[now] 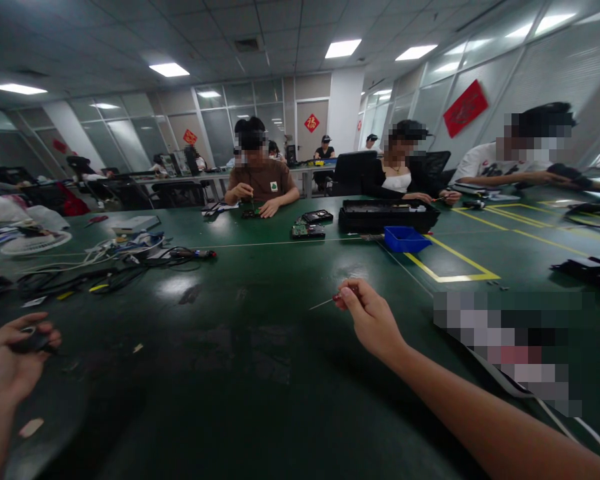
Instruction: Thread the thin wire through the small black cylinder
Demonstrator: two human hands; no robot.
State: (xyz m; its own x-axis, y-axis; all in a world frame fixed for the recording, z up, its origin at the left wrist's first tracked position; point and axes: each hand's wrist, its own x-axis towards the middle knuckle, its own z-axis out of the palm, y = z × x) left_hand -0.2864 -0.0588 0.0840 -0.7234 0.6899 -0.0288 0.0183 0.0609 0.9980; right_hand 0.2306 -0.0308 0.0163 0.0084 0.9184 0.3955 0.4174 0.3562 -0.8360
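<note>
My right hand is raised over the green table, its thumb and fingers closed round the red handle of a thin screwdriver. The bare metal shaft points left and slightly down. At the left edge my left hand, palm partly turned up, has its fingers curled round a small dark object; blur and the fingers hide what kind it is. Small pale scraps, one of them a beige chip, lie on the table near that hand.
Tangled cables lie at left. Ahead are hard drives, a black bin and a blue tray. Several screws and a blurred-out flat item with a white cord are at right. Co-workers sit across the table.
</note>
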